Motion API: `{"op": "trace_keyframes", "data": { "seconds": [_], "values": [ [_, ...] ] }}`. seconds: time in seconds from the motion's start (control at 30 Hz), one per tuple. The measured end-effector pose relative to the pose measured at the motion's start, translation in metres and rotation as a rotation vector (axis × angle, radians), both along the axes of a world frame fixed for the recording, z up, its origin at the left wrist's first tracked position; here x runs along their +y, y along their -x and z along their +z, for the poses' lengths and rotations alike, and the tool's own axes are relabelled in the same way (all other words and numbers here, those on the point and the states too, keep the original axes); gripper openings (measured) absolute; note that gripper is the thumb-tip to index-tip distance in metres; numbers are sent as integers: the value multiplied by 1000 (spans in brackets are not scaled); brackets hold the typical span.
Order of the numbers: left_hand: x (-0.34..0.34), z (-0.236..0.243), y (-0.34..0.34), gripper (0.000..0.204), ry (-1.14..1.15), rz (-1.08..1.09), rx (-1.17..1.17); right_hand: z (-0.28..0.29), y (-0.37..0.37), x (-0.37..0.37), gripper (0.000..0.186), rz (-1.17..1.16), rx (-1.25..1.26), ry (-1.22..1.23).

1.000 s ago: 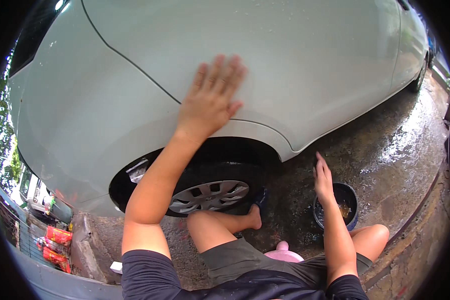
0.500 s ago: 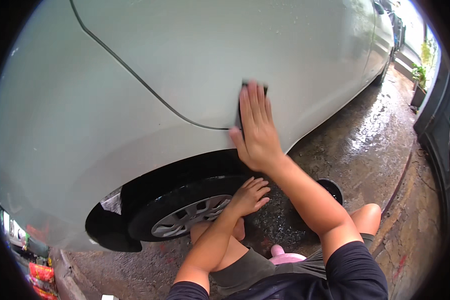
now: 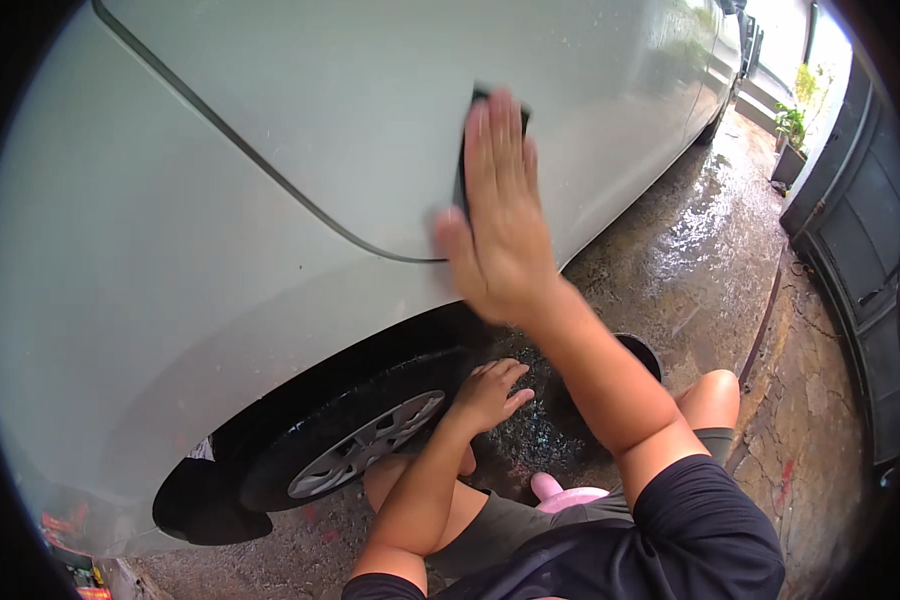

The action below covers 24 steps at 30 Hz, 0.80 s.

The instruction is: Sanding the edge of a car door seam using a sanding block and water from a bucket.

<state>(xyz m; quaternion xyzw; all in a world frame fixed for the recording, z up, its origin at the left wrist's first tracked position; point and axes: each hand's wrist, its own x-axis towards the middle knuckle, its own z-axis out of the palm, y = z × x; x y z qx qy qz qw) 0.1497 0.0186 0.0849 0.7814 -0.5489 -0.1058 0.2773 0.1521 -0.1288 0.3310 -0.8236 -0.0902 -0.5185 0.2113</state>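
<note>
My right hand (image 3: 505,220) lies flat against the silver car's rear side panel (image 3: 370,120). Under its fingers is a dark rectangular sheet (image 3: 463,180) that looks like sandpaper, held to the paint; most of it is hidden by the palm. The hand is slightly blurred, with the thumb out to the left, above the wheel arch and by the end of a curved panel seam. My left hand (image 3: 485,395) hangs open and holds nothing, fingers loosely stretched, in front of the tyre (image 3: 270,450), with the forearm over my knee.
A dark round bucket (image 3: 640,352) stands on the wet ground, partly behind my right forearm. Something pink (image 3: 570,497) shows between my legs. At the right is a dark metal gate (image 3: 870,220), with a potted plant (image 3: 790,150) beyond and a thin hose (image 3: 765,325) along the ground.
My right hand has slid upward along the panel with the dark sheet beneath it. The whole view has shifted a little. My left hand stays by the wheel.
</note>
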Motion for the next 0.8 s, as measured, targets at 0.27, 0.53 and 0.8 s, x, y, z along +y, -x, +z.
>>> {"op": "trace_keyframes", "data": {
  "seconds": [0.27, 0.53, 0.8],
  "values": [
    [1, -11, 14, 48, -99, -53, 4, 14, -8, -7, 83, -34, -12, 1],
    [8, -17, 11, 49, -208, -64, 7, 12, -5, 2, 82, 12, 25, -24],
    [9, -29, 11, 53, -105, -50, 15, -32, 18, 36, 84, 61, 85, -18]
  ]
}}
